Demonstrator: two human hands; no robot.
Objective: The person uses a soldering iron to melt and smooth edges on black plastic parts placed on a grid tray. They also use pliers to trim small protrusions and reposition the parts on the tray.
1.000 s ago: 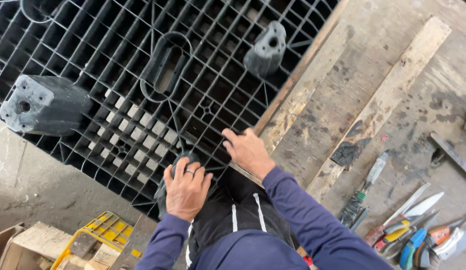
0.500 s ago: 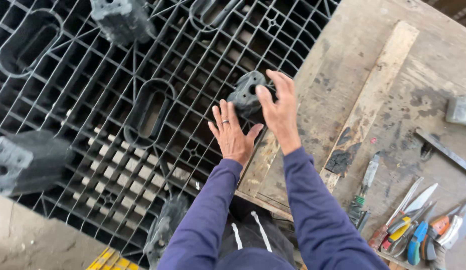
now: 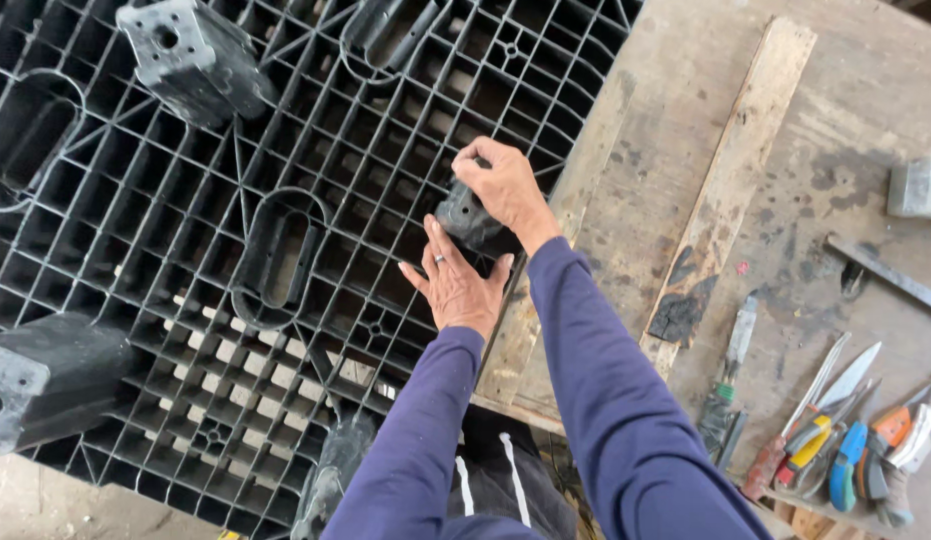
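Gripping blocky pallet foot (image 3: 465, 218) w/ right hand (image 3: 505, 187); left hand (image 3: 455, 285) flat, fingers apart, on black plastic grid pallet (image 3: 185, 250).

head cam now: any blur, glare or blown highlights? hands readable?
Head view: even daylight, no glare or blown highlights; both the left hand and the right hand are sharp on the pallet foot; the black plastic pallet loses some detail in its dark grid; the tools at the right edge look slightly soft.

Black grid pallet (image 3: 235, 200); navy sleeves (image 3: 605, 400); brown bench (image 3: 685, 120).
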